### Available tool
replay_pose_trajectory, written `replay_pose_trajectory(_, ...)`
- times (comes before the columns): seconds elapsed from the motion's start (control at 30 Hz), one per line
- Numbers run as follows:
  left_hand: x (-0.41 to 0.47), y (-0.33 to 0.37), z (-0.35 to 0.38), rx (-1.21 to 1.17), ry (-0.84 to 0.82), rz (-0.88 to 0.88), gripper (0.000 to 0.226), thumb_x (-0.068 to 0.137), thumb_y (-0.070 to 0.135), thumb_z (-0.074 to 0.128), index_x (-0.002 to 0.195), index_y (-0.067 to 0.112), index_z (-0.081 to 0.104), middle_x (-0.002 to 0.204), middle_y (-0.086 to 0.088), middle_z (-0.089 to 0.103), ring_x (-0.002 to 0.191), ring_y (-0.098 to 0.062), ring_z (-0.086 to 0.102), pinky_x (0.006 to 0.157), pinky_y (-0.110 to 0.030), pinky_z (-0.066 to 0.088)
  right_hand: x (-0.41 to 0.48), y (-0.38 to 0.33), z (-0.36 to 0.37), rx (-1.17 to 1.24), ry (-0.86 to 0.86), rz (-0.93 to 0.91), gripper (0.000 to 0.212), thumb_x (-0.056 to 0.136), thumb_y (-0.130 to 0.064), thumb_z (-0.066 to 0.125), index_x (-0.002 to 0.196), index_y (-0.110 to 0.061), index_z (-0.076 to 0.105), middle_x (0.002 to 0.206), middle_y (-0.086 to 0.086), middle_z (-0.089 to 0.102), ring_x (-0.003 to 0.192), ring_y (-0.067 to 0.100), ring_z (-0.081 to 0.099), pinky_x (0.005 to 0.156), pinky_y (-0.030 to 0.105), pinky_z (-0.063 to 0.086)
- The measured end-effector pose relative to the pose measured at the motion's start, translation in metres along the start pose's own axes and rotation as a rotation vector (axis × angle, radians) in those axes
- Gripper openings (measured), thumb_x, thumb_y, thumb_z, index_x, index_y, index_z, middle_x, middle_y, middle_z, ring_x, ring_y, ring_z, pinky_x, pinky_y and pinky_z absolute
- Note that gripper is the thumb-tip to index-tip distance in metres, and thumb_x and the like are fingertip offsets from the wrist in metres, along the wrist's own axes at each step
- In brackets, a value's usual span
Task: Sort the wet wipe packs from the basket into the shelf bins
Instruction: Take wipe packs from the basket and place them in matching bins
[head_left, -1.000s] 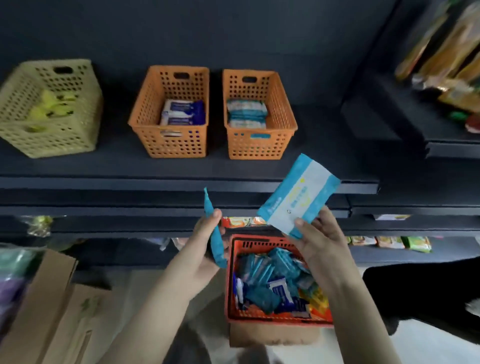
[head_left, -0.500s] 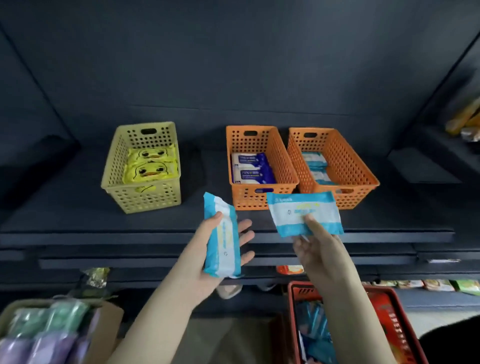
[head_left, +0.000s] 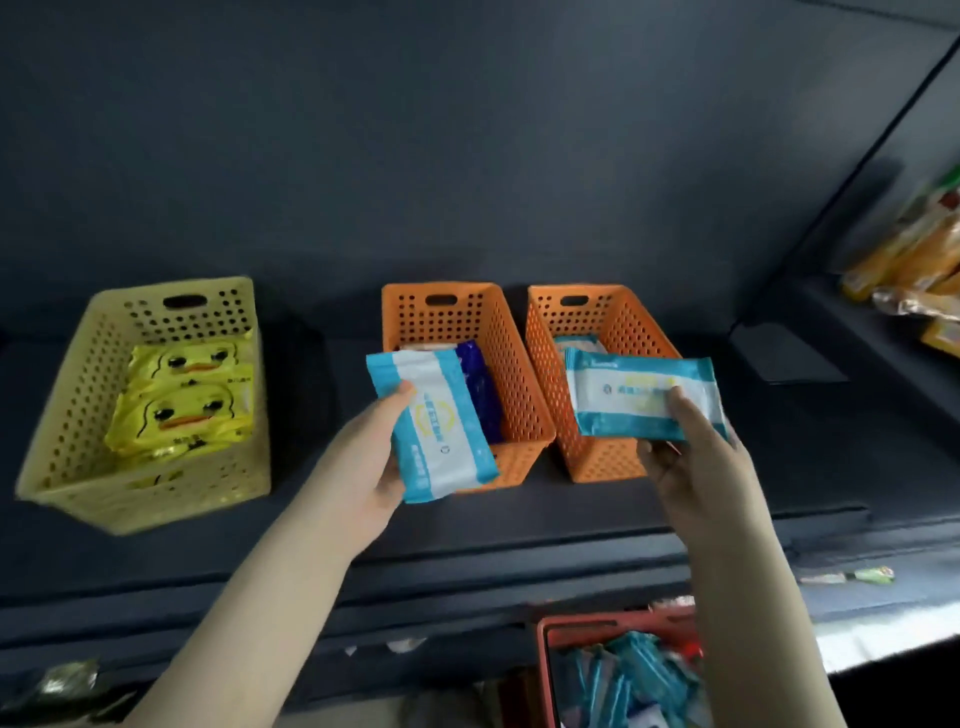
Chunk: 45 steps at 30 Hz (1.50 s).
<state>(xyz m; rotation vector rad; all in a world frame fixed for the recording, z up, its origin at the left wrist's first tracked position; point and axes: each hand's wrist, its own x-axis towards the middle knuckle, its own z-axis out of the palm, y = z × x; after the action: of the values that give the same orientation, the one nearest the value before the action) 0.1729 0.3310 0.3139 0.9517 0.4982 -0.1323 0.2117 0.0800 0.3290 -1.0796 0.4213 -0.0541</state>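
Both raised to shelf (head_left: 623, 512), left hand (head_left: 363, 467) grips left pack (head_left: 436, 421), right hand (head_left: 693, 467) pinches right pack (head_left: 628, 397)

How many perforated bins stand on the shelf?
3. A yellow bin at the left; a middle orange bin, partly behind the left pack; a right orange bin beside it, partly behind the right pack. None seems hidden.

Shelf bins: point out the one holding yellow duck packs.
The yellow bin, far left, standing apart. The middle orange bin and the right orange bin show no yellow inside.
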Motion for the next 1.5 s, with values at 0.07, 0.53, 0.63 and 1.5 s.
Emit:
replay_pose_trajectory(0.07,0.023,0.006,0.013,0.005,-0.014,0.025,0.026,0.095,0.028,0.057,0.12,0.025,0.064,0.116,-0.002,0.071,0.108,-0.021,0.067,0.086,-0.045,0.055,0.032,-0.011,0.0,-0.138,0.022,-0.093,0.015,0.09,-0.017,0.067,0.103,-0.015,0.062,0.1,0.007,0.071,0.085,0.018,0.073,0.064,0.027,0.059)
replay_pose_trajectory(0.53,0.132,0.013,0.065,-0.039,0.28,0.074,0.008,0.094,0.022,0.062,0.102,0.025,0.062,0.107,-0.004,0.07,0.094,-0.022,0.069,0.068,-0.046,0.058,0.195,0.012,0.017,-0.884,-0.256,0.262,0.044,0.089,0.008,0.056,0.123,-0.019,0.047,0.111,0.009,0.065,0.089,0.027,0.071,0.069,0.043,0.062)
replay_pose_trajectory(0.63,0.149,0.014,0.073,-0.059,0.296,0.08,0.008,0.093,0.019,0.063,0.1,0.022,0.064,0.102,-0.002,0.072,0.091,-0.017,0.071,0.065,-0.039,0.058,0.206,0.023,0.017,-0.965,-0.217,0.277,0.048,0.088,0.006,0.056,0.122,-0.025,0.042,0.113,0.009,0.062,0.088,0.028,0.07,0.068,0.043,0.062)
replay_pose_trajectory(1.5,0.189,0.012,0.08,-0.062,0.169,0.059,0.011,0.092,0.014,0.063,0.102,0.017,0.064,0.094,-0.005,0.076,0.084,-0.018,0.074,0.063,-0.032,0.06,0.21,0.036,0.018,-1.66,-0.155,-0.024,0.04,0.083,-0.031,0.074,0.114,-0.017,0.053,0.107,0.002,0.062,0.087,0.022,0.063,0.073,0.039,0.056)
